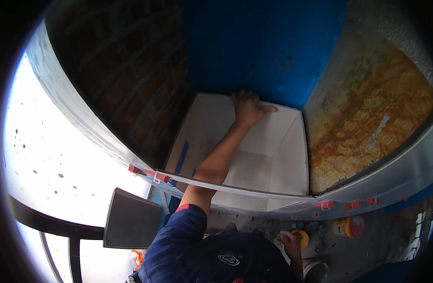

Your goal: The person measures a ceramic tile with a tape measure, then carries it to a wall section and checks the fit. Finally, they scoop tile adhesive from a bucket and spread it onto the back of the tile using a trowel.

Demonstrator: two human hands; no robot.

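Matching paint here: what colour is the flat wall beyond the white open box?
The flat wall is blue, seen best in the head view.

From my end of the feed I count two hands, one left (pixel 247 109) and one right (pixel 288 240), and one white box (pixel 288 141). I make it at least two strips of blue tape (pixel 182 158). Around these I get one brick wall (pixel 127 70), one blue panel (pixel 259 42) and one amber panel (pixel 367 127). Of the red clips (pixel 162 178), I count two at the left and three plain ones at the right; the smaller ones there are too dim for me to number. Below, I see one grey board (pixel 132 219), one orange bag (pixel 137 259), one yellow-and-red bucket (pixel 352 227), one yellow round thing (pixel 302 239) and one pale bucket (pixel 315 272).
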